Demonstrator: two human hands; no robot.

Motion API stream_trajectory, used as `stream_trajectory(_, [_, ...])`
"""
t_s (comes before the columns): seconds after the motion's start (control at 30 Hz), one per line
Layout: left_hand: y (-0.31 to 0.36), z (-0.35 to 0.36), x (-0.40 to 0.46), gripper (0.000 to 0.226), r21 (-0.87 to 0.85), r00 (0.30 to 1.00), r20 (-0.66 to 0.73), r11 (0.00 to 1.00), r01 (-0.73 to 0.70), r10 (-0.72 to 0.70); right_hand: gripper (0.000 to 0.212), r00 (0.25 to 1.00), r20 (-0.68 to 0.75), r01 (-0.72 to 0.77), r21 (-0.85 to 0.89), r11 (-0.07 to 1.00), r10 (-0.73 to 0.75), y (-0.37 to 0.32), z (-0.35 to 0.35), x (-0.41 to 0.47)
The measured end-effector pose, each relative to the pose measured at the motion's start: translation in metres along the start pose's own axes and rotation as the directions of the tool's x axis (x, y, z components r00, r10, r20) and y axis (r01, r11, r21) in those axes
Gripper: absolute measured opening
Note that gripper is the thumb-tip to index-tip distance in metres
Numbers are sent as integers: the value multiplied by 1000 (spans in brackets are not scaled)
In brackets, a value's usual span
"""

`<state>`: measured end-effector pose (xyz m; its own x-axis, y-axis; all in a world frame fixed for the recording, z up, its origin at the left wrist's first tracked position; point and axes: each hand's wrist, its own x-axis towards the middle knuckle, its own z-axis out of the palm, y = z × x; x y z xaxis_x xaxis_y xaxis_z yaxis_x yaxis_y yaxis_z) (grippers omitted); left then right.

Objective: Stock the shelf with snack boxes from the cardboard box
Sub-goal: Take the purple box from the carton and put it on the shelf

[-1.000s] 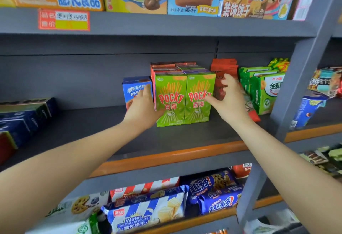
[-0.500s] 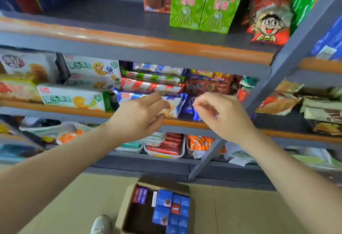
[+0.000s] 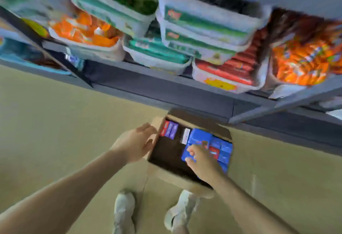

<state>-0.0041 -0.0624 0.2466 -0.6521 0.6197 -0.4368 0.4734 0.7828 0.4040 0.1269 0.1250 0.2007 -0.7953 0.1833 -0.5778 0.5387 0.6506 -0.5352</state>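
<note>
An open cardboard box (image 3: 174,177) sits on the floor below the shelf. Blue snack boxes (image 3: 199,137) fill its right side, and a few red and purple boxes (image 3: 169,129) stand at its far left corner. The middle of the box is dark and bare. My left hand (image 3: 135,145) hovers at the box's left wall with fingers spread, holding nothing. My right hand (image 3: 201,161) is inside the box, fingers curled over the left edge of a blue snack box. The view is blurred.
The lowest grey shelf (image 3: 166,85) runs above the box, holding white tubs of orange (image 3: 83,35), green (image 3: 157,52) and red (image 3: 227,71) packets. My two shoes (image 3: 123,211) (image 3: 182,207) stand right behind the box on the tan floor.
My view dropped from the Pocky shelf to the floor. Both hands left the shelf and came down to the cardboard box. My right hand went in among the blue boxes.
</note>
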Motion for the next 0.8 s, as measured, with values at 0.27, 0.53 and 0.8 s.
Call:
stream_trajectory(0.27, [-109, 172, 82, 43, -47, 987, 112, 991, 123, -117, 53, 997, -81, -25, -347, 937, -4, 59, 149, 153])
stream_trajectory(0.53, [-144, 224, 124, 40, -59, 999, -11, 998, 37, -38, 77, 984, -174, -36, -421, 907, -42, 94, 182, 237])
stream_trajectory(0.8, [-147, 228, 150, 39, 61, 994, -53, 994, -93, 96, 55, 971, -231, -46, -450, 892, -66, 105, 197, 243])
